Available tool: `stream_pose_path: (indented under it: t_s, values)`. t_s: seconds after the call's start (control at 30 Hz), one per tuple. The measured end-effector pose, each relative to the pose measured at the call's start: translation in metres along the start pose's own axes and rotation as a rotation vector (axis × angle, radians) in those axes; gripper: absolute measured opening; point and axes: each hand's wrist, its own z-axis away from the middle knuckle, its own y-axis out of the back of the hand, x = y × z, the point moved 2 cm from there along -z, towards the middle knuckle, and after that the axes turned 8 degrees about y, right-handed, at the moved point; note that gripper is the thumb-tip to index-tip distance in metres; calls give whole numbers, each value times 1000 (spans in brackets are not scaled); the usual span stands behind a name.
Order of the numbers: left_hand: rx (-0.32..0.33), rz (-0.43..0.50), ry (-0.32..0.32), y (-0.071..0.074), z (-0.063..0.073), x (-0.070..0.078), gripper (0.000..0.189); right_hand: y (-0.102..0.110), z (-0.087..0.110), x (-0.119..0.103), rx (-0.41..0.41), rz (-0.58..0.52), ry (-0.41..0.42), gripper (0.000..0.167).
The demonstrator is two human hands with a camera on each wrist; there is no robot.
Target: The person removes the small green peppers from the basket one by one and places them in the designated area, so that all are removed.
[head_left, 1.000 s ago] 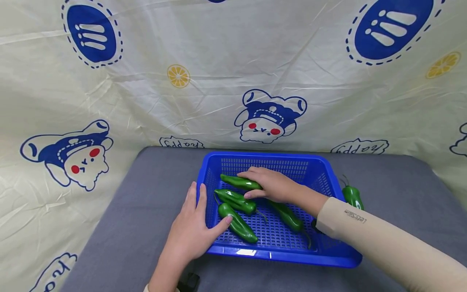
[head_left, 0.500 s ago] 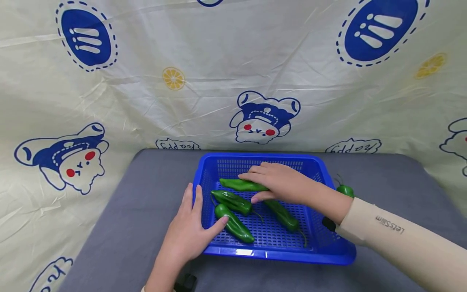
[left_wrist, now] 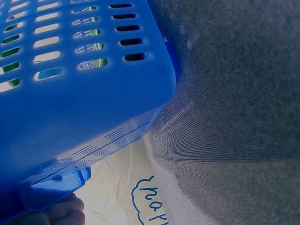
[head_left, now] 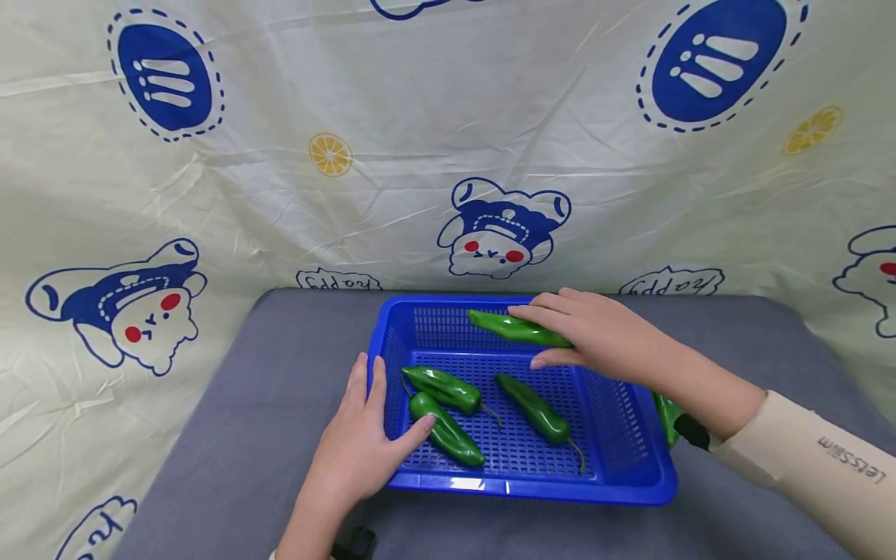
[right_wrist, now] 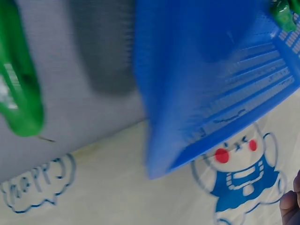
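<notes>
A long green chili pepper (head_left: 521, 328) is pinched in my right hand (head_left: 595, 330), between thumb and fingers, above the far right part of the blue basket (head_left: 521, 491). Its stem end is hidden by the hand. My left hand (head_left: 364, 447) holds the basket's left rim, fingers along the outside and thumb over the near left corner. Inside the basket lie a green pepper (head_left: 442, 389) at the left, another pepper (head_left: 448, 432) below it near the thumb, and a third pepper (head_left: 535, 408) right of centre. The left wrist view shows the basket's slotted wall (left_wrist: 84, 103) close up.
Outside the basket's right wall another green pepper (right_wrist: 18, 79) lies on the grey cloth (head_left: 238, 404), partly hidden by the right arm in the head view. Behind the table hangs a printed white curtain (head_left: 392, 218).
My right hand has lifted the pepper off the basket floor and moved it up and to the right. The left hand stays at the rim. The head view has shifted slightly.
</notes>
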Motion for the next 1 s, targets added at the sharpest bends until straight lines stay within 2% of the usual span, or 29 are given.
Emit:
stream_pose_path:
  t_s: [0.17, 0.3, 0.63, 0.77, 1.0]
  values:
    - [0, -2, 2, 0, 0, -1, 109, -2, 24, 12, 33, -6, -46, 71]
    - [1, -2, 5, -1, 0, -2, 109, -1, 42, 21, 28, -27, -104, 71]
    - [1, -5, 2, 0, -1, 0, 112, 1, 104, 48, 96, -54, -341, 71]
    - [3, -5, 4, 0, -1, 0, 111, -8, 133, 63, 114, -56, -420, 71]
    - [12, -7, -5, 0, 0, -1, 111, -36, 169, 78, 139, -158, -606, 71]
